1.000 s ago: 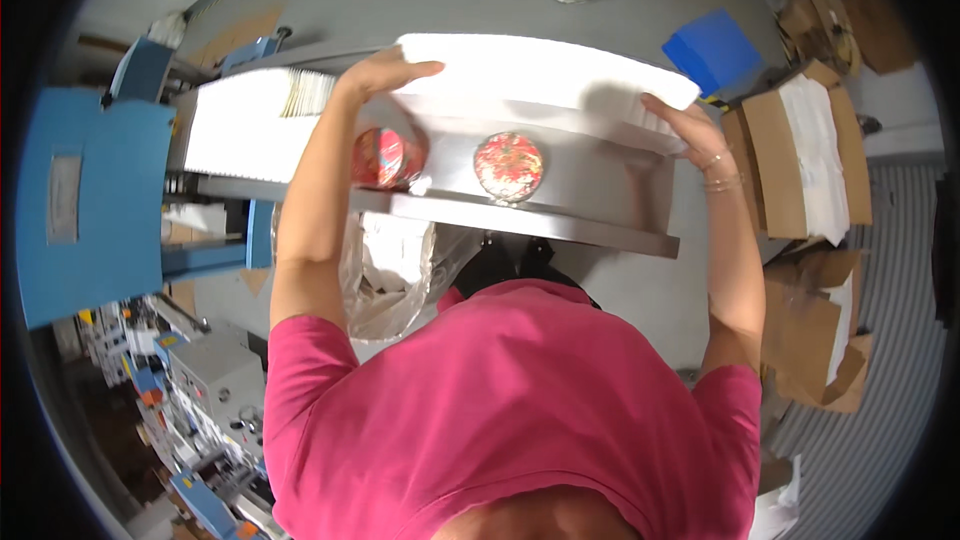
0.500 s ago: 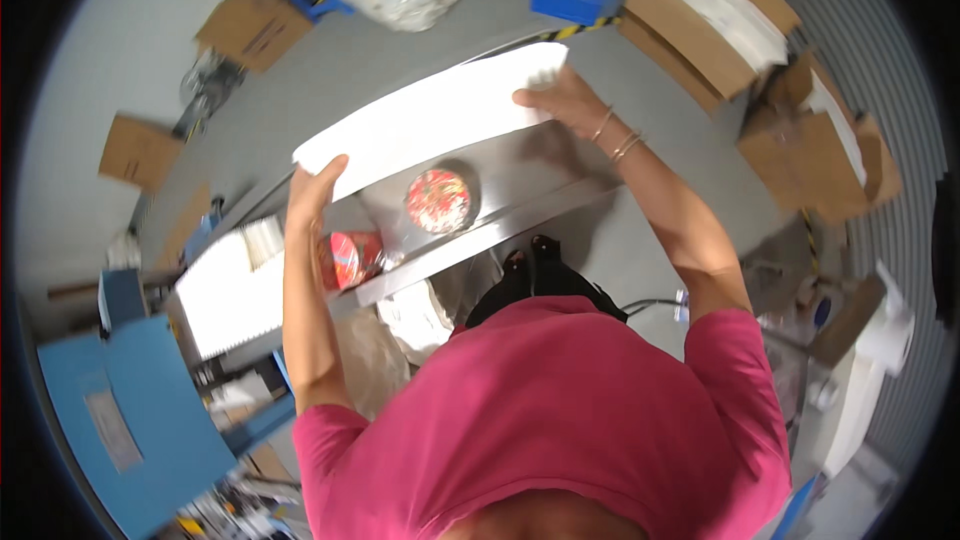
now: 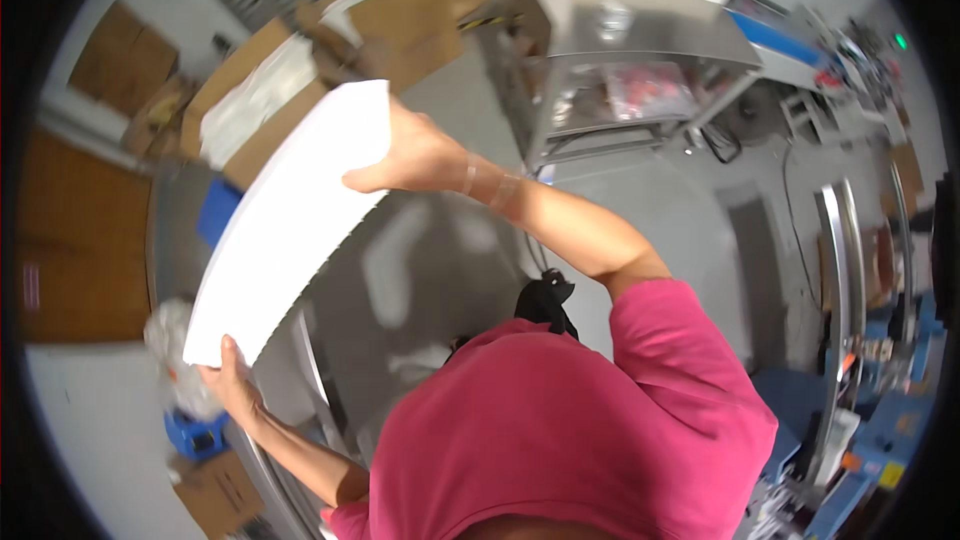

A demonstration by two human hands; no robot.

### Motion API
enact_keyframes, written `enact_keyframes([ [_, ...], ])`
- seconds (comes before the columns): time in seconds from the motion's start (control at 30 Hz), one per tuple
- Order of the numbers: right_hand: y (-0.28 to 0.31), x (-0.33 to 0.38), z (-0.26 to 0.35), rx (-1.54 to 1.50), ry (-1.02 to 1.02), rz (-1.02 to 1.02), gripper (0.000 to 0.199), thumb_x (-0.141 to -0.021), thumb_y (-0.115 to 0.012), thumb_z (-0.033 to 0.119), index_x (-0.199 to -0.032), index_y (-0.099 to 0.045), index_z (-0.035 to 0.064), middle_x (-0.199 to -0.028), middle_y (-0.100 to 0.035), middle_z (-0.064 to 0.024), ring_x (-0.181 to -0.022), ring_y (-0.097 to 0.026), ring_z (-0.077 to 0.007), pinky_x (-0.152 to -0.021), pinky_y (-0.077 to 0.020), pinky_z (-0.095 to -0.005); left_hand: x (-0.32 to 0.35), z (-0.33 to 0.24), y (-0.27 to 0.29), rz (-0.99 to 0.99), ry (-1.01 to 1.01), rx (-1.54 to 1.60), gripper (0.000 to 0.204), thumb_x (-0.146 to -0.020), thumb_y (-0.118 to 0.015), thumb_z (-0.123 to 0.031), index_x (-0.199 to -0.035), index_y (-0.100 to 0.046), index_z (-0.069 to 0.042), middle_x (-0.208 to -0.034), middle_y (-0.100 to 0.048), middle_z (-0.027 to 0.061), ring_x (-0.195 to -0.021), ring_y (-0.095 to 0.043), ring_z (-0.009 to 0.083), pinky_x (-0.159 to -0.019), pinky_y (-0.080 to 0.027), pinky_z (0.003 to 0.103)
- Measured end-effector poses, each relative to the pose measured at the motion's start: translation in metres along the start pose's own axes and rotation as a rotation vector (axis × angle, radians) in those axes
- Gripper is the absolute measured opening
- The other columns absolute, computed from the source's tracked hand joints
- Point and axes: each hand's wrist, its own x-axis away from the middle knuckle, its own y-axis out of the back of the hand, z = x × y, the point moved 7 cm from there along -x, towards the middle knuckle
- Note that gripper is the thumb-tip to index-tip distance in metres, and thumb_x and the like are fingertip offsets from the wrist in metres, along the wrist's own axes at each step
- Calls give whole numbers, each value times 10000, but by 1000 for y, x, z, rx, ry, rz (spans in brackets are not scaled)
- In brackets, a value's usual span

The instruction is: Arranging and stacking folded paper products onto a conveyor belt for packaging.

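Between my hands I carry a long white stack of sheets (image 3: 290, 220), slanting from lower left to upper middle; its near edge looks finely notched. My left hand (image 3: 235, 385) grips its lower end, thumb on top and fingers underneath. At the upper end, my right hand (image 3: 420, 150) closes on the corner, its thumb lying across the white surface. The fingers beneath the stack are hidden. Just beyond it stands an open cardboard box (image 3: 265, 105) with white material inside.
Another open carton (image 3: 405, 25) stands farther back. To the right is a steel table (image 3: 660, 35) with a bag of red items (image 3: 650, 90) on its lower shelf. A blue bin (image 3: 215, 210) and a stuffed clear bag (image 3: 180, 350) are at the left.
My body has turned right, carrying the white stack away from the steel bench with the red round packs. The cartons are now in front of me; both hands still hold the stack.
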Motion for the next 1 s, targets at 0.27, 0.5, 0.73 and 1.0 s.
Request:
enact_keyframes([
  [0.27, 293, 201, -16, 210, -56, -636, 690, -689, -716, 170, -1274, -411, -30, -1177, -531, -108, -1090, -500, -190, -940, -407, -310, 62, -33, -396, 709, 14, 89, 648, -702, -770, -219, -1224, -465, 15, -1091, -571, 91, -973, -549, 174, -830, -442, 299],
  [0.5, 433, 356, -38, 163, -120, -1090, 519, -717, -708, 86, -1175, -482, -7, -966, -576, -37, -758, -536, -82, -563, -436, -203, 182, -71, -648, 1133, 2, 177, 730, -663, -803, -236, -1228, -422, 26, -1138, -550, 142, -1059, -528, 223, -909, -425, 337],
  [0.73, 563, 386, -75, 79, -250, -1200, 454, -725, -697, 102, -1121, -497, 4, -907, -570, -23, -713, -518, -69, -539, -421, -196, 229, -78, -820, 1305, 34, 176, 639, -683, -787, -164, -1195, -455, 25, -1103, -573, 121, -1021, -552, 203, -899, -435, 321],
  [1.0, 757, 298, -141, 15, -216, -889, 613, -699, -757, 109, -1210, -449, -26, -1107, -559, -85, -1018, -517, -150, -897, -426, -290, 210, -60, -951, 1157, 204, 25, 587, -744, -763, -182, -1217, -474, 12, -1115, -593, 100, -1036, -552, 183, -921, -420, 293],
])
